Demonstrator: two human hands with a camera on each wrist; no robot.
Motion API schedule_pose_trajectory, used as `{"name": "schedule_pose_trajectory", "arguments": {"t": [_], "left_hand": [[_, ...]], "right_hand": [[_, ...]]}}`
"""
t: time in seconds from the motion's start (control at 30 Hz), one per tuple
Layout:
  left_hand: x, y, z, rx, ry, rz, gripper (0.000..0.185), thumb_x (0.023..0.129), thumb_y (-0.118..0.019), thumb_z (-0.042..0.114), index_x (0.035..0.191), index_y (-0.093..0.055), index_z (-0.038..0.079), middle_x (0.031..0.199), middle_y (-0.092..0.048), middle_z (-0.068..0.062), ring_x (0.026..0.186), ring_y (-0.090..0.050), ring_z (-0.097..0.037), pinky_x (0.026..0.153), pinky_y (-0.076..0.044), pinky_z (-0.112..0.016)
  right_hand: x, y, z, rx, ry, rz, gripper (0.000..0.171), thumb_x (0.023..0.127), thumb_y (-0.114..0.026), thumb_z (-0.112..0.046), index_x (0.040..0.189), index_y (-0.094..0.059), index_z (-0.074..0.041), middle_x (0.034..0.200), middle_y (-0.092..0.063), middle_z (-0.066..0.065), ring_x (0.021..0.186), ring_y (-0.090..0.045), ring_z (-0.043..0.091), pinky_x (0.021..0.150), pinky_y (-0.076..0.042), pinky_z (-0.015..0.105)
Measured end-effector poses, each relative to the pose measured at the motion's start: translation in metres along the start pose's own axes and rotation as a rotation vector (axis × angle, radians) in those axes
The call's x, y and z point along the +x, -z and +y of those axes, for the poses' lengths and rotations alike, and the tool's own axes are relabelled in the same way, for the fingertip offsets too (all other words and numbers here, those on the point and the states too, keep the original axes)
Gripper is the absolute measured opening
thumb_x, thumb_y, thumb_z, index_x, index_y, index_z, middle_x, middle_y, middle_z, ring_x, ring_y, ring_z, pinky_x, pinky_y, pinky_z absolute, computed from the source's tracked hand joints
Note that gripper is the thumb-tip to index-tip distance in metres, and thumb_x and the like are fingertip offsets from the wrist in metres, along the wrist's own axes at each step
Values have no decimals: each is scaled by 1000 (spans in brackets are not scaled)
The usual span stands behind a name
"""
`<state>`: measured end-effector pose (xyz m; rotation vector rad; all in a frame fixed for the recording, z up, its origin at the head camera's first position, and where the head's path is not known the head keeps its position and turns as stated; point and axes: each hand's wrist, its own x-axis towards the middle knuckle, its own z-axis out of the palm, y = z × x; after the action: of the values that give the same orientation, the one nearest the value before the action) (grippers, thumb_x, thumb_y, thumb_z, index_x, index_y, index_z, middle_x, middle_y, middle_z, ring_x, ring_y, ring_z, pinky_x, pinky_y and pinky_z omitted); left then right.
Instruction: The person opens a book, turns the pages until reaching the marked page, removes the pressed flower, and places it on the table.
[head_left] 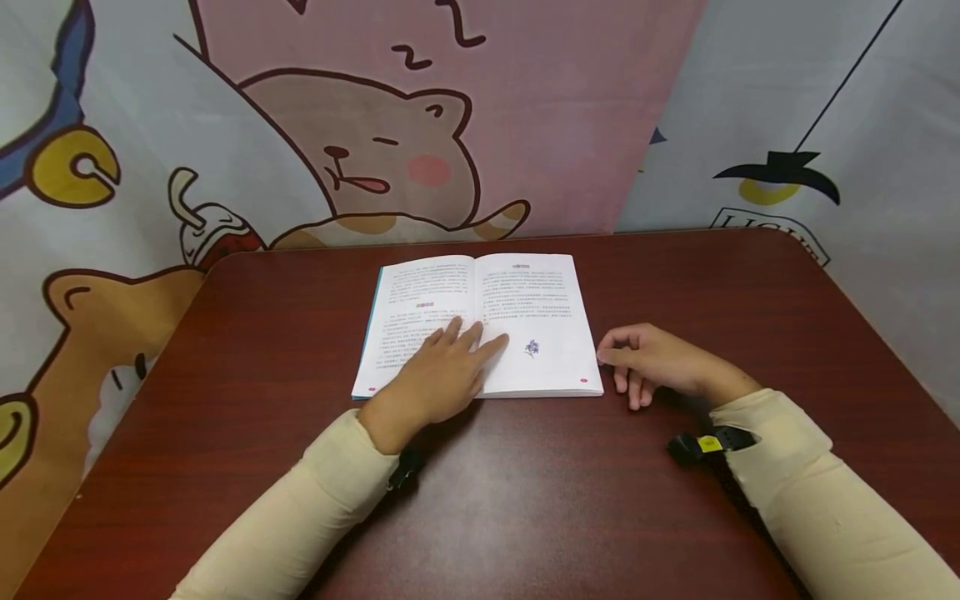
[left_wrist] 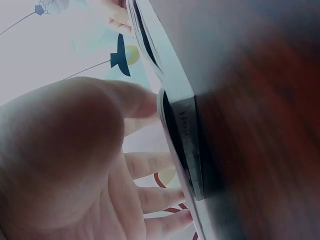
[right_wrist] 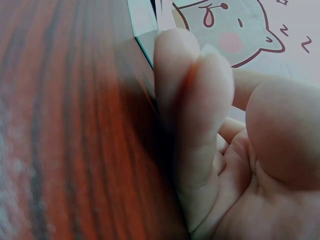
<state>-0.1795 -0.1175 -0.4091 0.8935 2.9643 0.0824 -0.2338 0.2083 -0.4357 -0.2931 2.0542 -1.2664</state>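
On the table (head_left: 225,350) an open book (head_left: 540,300) lies under the flat, straight-fingered left hand (head_left: 438,375), while the right hand (head_left: 660,362) rests loosely curled and empty beside its right edge, so a careless turn could crease a page.

Cartoon backdrop (head_left: 360,158) behind red-brown table (head_left: 525,500).

We are seeing a book (head_left: 480,321) of smooth matt white paper lying on a glossy dark red wood-grain table (head_left: 735,300), and printed cloth (head_left: 420,117) hanging on the far side.
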Motion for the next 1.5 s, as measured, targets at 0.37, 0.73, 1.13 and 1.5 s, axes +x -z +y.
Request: {"name": "schedule_pose_trajectory", "arguments": {"t": [0.37, 0.73, 1.13, 1.5], "left_hand": [[1, 0, 1, -33, 27, -79, 63, 101, -49, 51, 157, -33, 27, 161, -34, -16, 148, -28, -48, 117, -29, -61], [1, 0, 1, -20, 16, -91, 71, 97, -51, 59, 158, -31, 29, 163, -32, -14, 151, -28, -36, 117, -28, -60], [0, 1, 0, -28, -7, -59, 67, 98, -52, 56, 156, -36, 27, 161, -35, -15, 149, -31, -39, 115, -30, -63], [-1, 0, 0, -20, -33, -28, 64, 97, -56, 55, 153, -41, 28, 158, -40, -17, 147, -35, -41, 113, -33, -64]], "right_hand": [[-1, 1, -1, -12, 4, 4, 29, 103, -55, -26, 113, -56, 2, 69, -60, 10, 47, -64, 19, 46, -54, 33], [0, 1, -1, -20, 5, 6, 30, 103, -55, -27, 113, -56, 2, 69, -60, 10, 47, -64, 19, 46, -54, 34], [1, -1, 1, 11, 3, 8, 24, 104, -52, -22, 112, -57, 0, 68, -60, 9, 46, -64, 18, 45, -54, 33], [0, -1, -1, 3, 3, 3, 26, 104, -52, -23, 114, -57, 1, 69, -60, 9, 47, -65, 18, 46, -54, 34]]}}
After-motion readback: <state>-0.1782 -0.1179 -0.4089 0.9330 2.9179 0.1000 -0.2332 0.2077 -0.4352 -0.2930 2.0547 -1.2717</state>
